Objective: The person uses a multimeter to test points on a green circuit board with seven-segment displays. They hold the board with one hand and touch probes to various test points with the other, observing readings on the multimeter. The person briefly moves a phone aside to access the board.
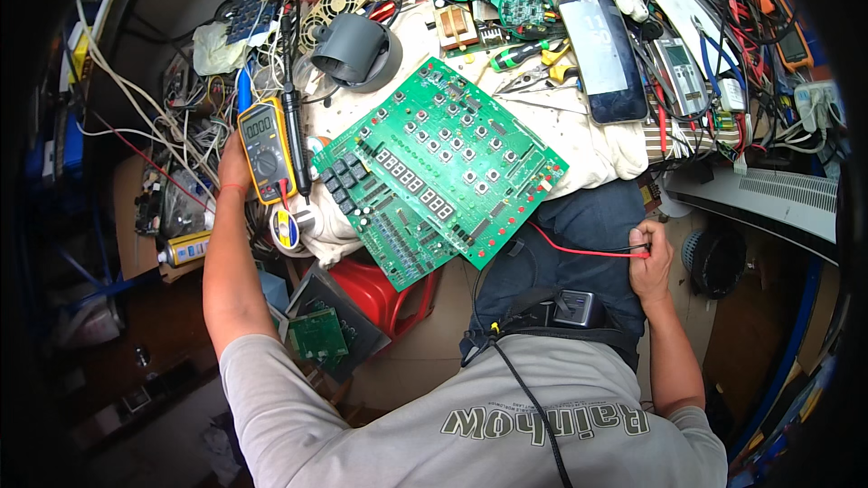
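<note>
My left hand [234,163] is at the left side of a yellow-framed digital multimeter [268,158], gripping its edge; most of the fingers are hidden. The meter's display is lit, and a red lead runs from its lower end. Over my lap, my right hand [653,262] is closed around a red and a black test lead [597,253]. Between the hands lies a large green circuit board [452,140] with push buttons and a row of digit displays. It overlaps a second green board [398,235] carrying black relays, and both jut over the near edge of the cloth.
A grey cylindrical cup-like part [353,50] stands behind the boards. Pliers [542,77], a phone [601,59] and round green boards [524,11] lie further back. Tangled cables [172,117] crowd the left. A red stool [384,294] sits below the bench edge.
</note>
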{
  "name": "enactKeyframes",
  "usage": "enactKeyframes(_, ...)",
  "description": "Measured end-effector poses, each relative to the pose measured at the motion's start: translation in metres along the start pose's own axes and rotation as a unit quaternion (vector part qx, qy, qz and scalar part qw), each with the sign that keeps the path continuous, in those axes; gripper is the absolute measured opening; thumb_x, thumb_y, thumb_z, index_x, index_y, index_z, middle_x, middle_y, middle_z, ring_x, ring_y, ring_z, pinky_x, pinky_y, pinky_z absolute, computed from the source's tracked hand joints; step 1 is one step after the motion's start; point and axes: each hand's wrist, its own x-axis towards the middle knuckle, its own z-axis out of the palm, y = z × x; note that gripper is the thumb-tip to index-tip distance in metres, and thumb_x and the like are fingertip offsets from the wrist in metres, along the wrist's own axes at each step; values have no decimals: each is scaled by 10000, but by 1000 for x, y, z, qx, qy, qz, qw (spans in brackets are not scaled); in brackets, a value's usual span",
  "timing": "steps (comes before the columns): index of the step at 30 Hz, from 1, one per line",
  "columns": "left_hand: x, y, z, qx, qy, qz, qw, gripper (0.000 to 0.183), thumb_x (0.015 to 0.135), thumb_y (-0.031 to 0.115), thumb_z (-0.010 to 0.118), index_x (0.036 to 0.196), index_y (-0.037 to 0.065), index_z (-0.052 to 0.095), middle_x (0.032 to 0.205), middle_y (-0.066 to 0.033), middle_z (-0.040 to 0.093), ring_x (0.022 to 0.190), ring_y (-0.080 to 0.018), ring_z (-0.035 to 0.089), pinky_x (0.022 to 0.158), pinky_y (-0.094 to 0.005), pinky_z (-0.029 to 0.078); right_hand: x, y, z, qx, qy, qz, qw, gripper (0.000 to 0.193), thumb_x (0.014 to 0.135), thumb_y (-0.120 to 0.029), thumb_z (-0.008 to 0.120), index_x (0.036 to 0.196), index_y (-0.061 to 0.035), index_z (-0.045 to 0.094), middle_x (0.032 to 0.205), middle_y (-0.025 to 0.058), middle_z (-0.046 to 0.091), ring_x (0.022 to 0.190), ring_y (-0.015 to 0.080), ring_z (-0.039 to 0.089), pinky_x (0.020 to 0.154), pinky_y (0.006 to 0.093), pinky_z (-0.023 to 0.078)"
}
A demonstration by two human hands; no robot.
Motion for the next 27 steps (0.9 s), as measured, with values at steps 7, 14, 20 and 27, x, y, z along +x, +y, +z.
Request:
enactKeyframes(7,5,-12,5,-22,14,14,1000,361,1022,239,518,1341,95,606,1351,-192,643,1257,-388,600,1035,-417,465,0,0,-1,-4,-4,4,1000,136,995,-137,674,983,-33,588,710,128,600,627,311,606,615,413,473)
enactKeyframes(14,5,-17,5,32,17,28,999,365,997,213,561,1341,96,602,1354,-195,635,1255,-395,598,1027,-426,473,1,-2,0,-4,2,-9,1000,138,997,-137,670,976,-33,582,695,123,579,610,306,581,601,411,460)
enactKeyframes(20,8,-21,6,32,16,19,999,381,999,214,561,1363,107,603,1352,-192,645,1261,-390,603,1030,-419,476,1,-1,0,0,2,-10,1000,140,1001,-140,666,976,-32,580,684,123,565,593,302,562,592,410,450)
enactKeyframes(27,12,-23,9,-48,10,-29,998,378,1020,222,548,1368,90,615,1320,-201,679,1228,-366,641,1030,-394,480,1,-1,0,8,6,-9,1000,143,1004,-145,665,974,-32,583,677,120,556,583,289,551,585,397,444)
